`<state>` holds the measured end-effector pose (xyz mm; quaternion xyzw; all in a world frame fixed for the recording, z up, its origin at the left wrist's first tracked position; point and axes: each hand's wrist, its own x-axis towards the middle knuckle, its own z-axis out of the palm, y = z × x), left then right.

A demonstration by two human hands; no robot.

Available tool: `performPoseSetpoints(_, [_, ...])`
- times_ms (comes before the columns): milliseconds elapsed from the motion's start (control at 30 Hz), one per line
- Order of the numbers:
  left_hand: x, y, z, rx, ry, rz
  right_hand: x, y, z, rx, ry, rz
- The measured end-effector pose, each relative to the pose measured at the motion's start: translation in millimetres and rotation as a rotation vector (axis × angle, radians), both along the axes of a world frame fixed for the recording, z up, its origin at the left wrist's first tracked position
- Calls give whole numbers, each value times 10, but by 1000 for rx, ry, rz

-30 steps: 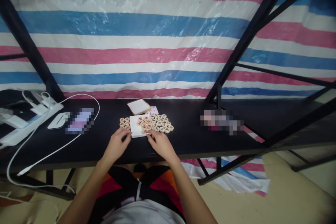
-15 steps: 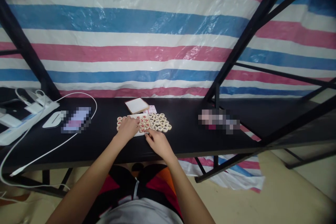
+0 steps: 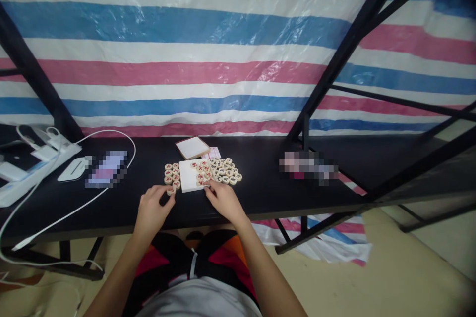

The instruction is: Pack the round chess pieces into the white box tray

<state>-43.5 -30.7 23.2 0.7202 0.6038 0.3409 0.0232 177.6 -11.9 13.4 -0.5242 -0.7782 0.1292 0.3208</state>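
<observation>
My left hand (image 3: 152,205) has its thumb and forefinger pinched around one round piece (image 3: 171,190), right at the near end of the red-marked pieces (image 3: 168,173) that stand in two short columns on the black table (image 3: 260,198). The piece sits low between my fingertips, close beside the last one of the right-hand column (whether it touches the tabletop, I cannot tell). My right hand (image 3: 225,200) is at the near right corner of the white box (image 3: 189,176), its fingers bent, thumb below and forefinger above, by the nearest of the red-lettered pieces (image 3: 201,177) gathered on the box's right half; whether those fingers grip the box's edge, a piece, or merely rest there, I cannot make out. The left half of the box top is plain white. Against its right side, black-marked pieces (image 3: 225,171) lie packed together in a cluster. Just behind the box is a white panel with a brown rim (image 3: 192,148), set at an angle, and beside it a pink-and-white paper (image 3: 211,152) shows partly. Off to my left lie a white power strip (image 3: 33,173), a flat white device (image 3: 72,169) and a long white cable (image 3: 74,211), while a striped plastic sheet (image 3: 186,74) hangs behind everything.
</observation>
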Motion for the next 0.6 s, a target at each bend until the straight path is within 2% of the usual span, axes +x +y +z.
performPoseSetpoints(167, [-29,12,-57,-76,51,67,6,-2,-3,-16,-6,-10])
performPoseSetpoints(333, [-37,38,-95,-31,89,151,4,1,-9,-12,-7,-4])
performPoseSetpoints(600, [-26,-21,-104,-3,140,109,1,-1,-15,-6,9,0])
